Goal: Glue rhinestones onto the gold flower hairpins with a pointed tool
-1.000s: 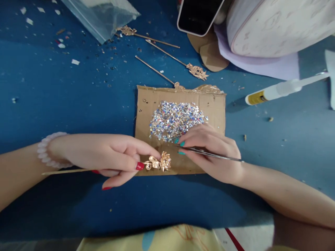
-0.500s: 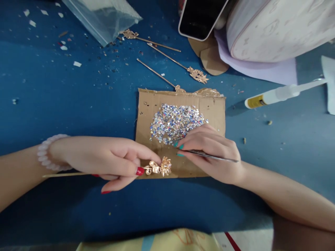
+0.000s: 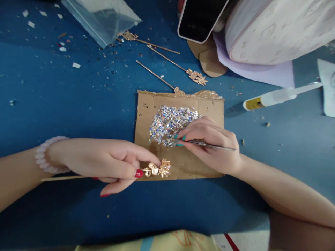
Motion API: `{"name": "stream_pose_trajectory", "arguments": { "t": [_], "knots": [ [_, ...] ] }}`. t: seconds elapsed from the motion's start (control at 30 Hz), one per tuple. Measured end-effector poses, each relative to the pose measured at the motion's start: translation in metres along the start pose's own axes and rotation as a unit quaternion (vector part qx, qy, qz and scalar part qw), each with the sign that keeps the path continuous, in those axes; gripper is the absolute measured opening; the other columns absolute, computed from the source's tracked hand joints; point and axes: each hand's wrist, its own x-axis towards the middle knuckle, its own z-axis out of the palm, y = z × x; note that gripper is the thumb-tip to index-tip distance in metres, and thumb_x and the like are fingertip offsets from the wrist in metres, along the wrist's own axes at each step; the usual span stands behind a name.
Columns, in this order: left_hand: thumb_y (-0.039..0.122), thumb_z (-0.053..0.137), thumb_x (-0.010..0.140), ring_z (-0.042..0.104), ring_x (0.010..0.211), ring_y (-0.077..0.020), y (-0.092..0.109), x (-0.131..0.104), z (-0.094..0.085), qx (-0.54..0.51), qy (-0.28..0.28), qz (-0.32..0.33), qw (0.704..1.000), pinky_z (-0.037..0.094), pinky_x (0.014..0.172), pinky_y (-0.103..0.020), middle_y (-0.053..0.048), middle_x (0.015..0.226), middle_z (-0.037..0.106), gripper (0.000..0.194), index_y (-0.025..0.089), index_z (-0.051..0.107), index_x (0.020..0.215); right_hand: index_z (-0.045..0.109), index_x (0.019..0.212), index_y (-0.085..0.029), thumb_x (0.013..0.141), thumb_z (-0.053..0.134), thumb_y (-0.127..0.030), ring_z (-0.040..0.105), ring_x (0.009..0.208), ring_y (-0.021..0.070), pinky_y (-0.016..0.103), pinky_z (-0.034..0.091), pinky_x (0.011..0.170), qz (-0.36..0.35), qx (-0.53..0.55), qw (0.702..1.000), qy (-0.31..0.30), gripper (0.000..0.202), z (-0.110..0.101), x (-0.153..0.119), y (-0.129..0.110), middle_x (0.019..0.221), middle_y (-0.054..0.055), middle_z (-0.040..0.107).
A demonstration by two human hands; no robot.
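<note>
My left hand (image 3: 112, 162) is closed on a gold hairpin (image 3: 154, 169), its flower head sticking out past the red-nailed thumb and its long stem running back under the wrist. My right hand (image 3: 213, 143) pinches slim metal tweezers (image 3: 211, 144), their tips at the near edge of a spread of small shiny rhinestones (image 3: 172, 122). Whether a stone sits between the tips is too small to tell. The rhinestones lie on a piece of cardboard (image 3: 180, 167), and the flower head is just above its near edge.
Beyond the cardboard lie several gold hairpins (image 3: 196, 76). A clear plastic bag (image 3: 104, 24), a phone (image 3: 201, 19) and a pale round pouch (image 3: 277, 31) stand at the back. A glue bottle (image 3: 264, 101) rests at the right. White scraps (image 3: 76, 65) dot the blue table (image 3: 65, 104).
My right hand has moved a little away from me with the tweezers, from the near side of the pile to the rhinestones. My left hand has hardly moved with the hairpin.
</note>
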Motion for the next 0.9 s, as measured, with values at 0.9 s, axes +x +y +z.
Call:
{"name": "stream_pose_trajectory", "arguments": {
  "t": [0.9],
  "knots": [
    [0.014, 0.040, 0.098, 0.025, 0.035, -0.0074, -0.007, 0.002, -0.001, -0.017, 0.006, 0.030, 0.999, 0.017, 0.033, -0.016, 0.006, 0.053, 0.053, 0.062, 0.012, 0.029, 0.158, 0.058, 0.086, -0.021, 0.089, 0.070, -0.014, 0.072, 0.078, 0.0194, 0.036, 0.056, 0.072, 0.020, -0.006, 0.999, 0.026, 0.014, 0.002, -0.007, 0.016, 0.082, 0.004, 0.076]
  ]
}}
